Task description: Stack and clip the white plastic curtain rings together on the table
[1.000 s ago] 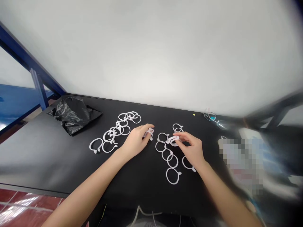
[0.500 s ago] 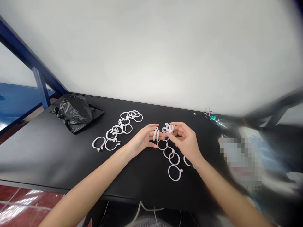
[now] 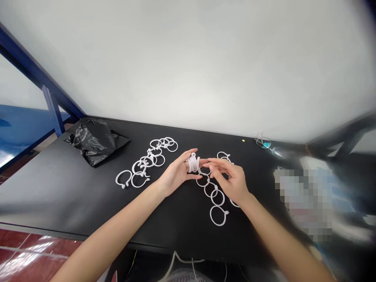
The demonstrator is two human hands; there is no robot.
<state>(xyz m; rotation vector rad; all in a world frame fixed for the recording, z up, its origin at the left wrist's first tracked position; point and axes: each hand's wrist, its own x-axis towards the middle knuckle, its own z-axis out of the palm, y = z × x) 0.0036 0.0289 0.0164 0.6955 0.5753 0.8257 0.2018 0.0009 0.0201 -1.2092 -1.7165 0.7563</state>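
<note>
Several white plastic curtain rings (image 3: 193,163) are bunched around the middle fingers of my left hand (image 3: 174,176), which carries them above the table. My right hand (image 3: 230,178) is close by on the right, its fingertips at the tips of the left fingers. Its fingers are loosely bent and slightly apart, with no ring seen between them. Below the hands, a row of white rings (image 3: 217,216) runs down the black table, and more rings (image 3: 223,156) lie behind and partly under the right hand. To the left lies another group of overlapping rings (image 3: 140,185), some with open clasps.
A crumpled black plastic bag (image 3: 94,143) lies at the left on the black table (image 3: 88,196). Eyeglasses (image 3: 263,143) and a small yellow piece (image 3: 243,140) are at the back right. A blurred pale package (image 3: 302,203) sits farther right. A white wall (image 3: 188,70) rises behind.
The rings that were in my right hand have joined those around my left fingers. My right fingers have loosened, and rings behind that hand have come into view.
</note>
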